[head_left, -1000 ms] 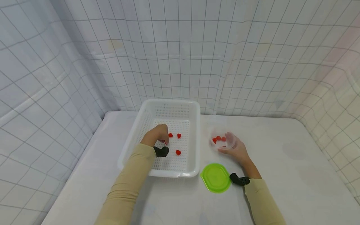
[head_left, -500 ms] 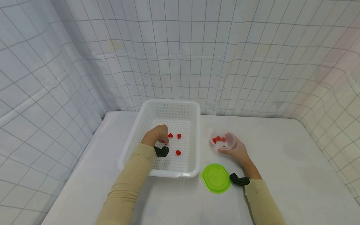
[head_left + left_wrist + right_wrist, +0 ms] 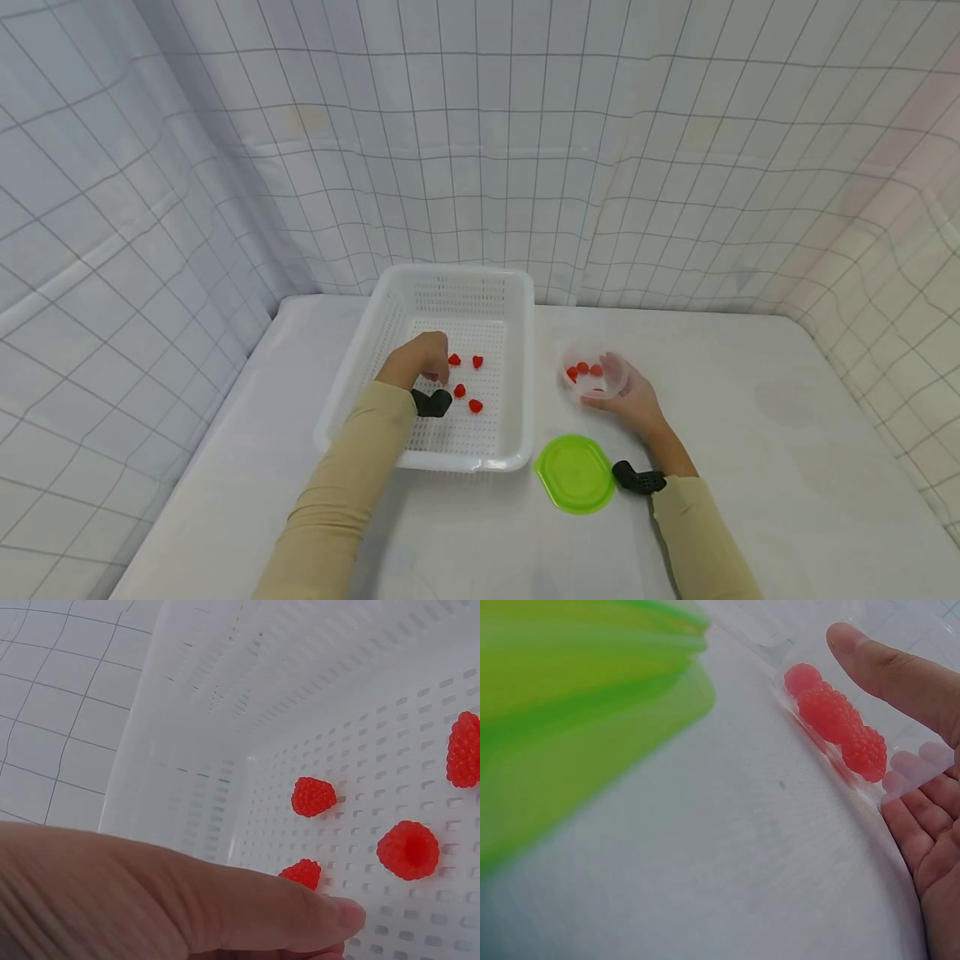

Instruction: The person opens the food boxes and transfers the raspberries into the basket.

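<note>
In the head view my left hand (image 3: 427, 356) is low inside the white plastic basket (image 3: 522, 375), fingers pointing down. Red raspberries (image 3: 460, 390) lie on the basket floor beside it. The left wrist view shows my thumb close to the fingers, with no berry visible between them; one raspberry (image 3: 302, 873) is partly hidden behind the thumb. My right hand (image 3: 628, 400) holds a small clear plastic container (image 3: 611, 385) at its right side, thumb and fingers around the wall. Several raspberries (image 3: 829, 712) rest inside that container, seen through its side.
A bright green lid (image 3: 575, 474) lies on the white table (image 3: 750, 433) in front of the container, between the basket and my right wrist. White gridded cloth (image 3: 480, 150) hangs behind the table and along both sides.
A raspberry that was at my left fingertips now lies free on the basket floor, a little to the right of them. The right hand and container have stayed in place.
</note>
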`<state>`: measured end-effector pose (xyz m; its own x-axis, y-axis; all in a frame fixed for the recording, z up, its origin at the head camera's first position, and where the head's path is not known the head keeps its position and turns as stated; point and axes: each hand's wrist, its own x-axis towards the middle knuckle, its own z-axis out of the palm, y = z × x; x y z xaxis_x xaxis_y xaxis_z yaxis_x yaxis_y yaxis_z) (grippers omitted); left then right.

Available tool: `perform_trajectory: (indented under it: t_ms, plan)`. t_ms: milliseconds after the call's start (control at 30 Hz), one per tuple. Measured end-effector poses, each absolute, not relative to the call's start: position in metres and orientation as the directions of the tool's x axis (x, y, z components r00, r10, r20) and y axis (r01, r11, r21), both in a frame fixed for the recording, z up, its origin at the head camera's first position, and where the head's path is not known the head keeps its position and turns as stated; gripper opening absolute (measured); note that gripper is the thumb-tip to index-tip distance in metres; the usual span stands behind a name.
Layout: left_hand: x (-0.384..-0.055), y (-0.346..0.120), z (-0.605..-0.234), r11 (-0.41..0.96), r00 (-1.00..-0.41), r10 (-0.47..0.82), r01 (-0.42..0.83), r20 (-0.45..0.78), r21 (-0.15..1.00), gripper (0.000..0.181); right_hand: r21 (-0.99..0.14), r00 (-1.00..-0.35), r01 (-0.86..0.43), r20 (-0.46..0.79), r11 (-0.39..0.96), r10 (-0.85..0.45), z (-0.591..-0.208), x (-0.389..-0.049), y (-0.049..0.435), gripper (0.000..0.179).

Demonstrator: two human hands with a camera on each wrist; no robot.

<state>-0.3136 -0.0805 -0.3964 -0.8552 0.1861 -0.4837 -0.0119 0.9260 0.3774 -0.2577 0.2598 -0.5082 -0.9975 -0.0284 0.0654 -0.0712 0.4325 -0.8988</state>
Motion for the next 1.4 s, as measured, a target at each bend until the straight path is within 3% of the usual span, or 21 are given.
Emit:
perform_trajectory:
  t_ms: [700,967,1400]
  plan:
    - [-0.313,-0.074,-0.388,0.938,-0.875,0.205,0.048,-0.438,0.343,0.018,-0.903,-0.996,-0.093,0.084,0.420,-0.039,-0.509,-0.260,0.263,0.096]
    - [-0.311,-0.070,-0.378,0.916,-0.905,0.299,0.185,-0.301,0.356,0.014,-0.903,-0.996,-0.091,0.082,0.420,-0.038,-0.510,-0.261,0.263,0.099]
    - [-0.303,-0.046,-0.361,0.799,-0.898,0.431,0.333,-0.092,0.501,0.025,-0.906,-0.995,-0.101,0.093,0.412,-0.040,-0.512,-0.260,0.262,0.099]
